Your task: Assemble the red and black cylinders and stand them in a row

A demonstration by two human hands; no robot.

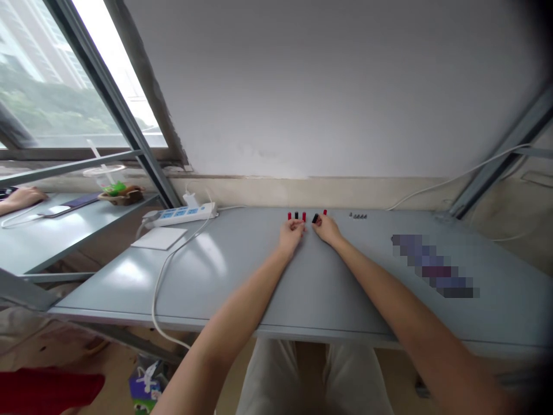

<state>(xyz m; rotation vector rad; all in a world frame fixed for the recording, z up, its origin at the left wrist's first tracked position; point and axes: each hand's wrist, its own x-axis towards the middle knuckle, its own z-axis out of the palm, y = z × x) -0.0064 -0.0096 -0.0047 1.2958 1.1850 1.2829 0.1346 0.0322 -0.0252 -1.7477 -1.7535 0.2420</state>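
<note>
Several small cylinder-shaped pieces stand near the back of the grey table. At the left of the row are a red piece and a black piece, both upright. My left hand has its fingers closed at the base of a second red piece. A tilted black piece is pinched between the fingers of my right hand. Just behind that hand, the top of another red piece shows; its lower part is hidden.
Several tiny metallic parts lie to the right. A pixelated, blurred item rests on the right side. At left are a power strip, a white flat pad and a cable. Another person's hand rests on the neighbouring table.
</note>
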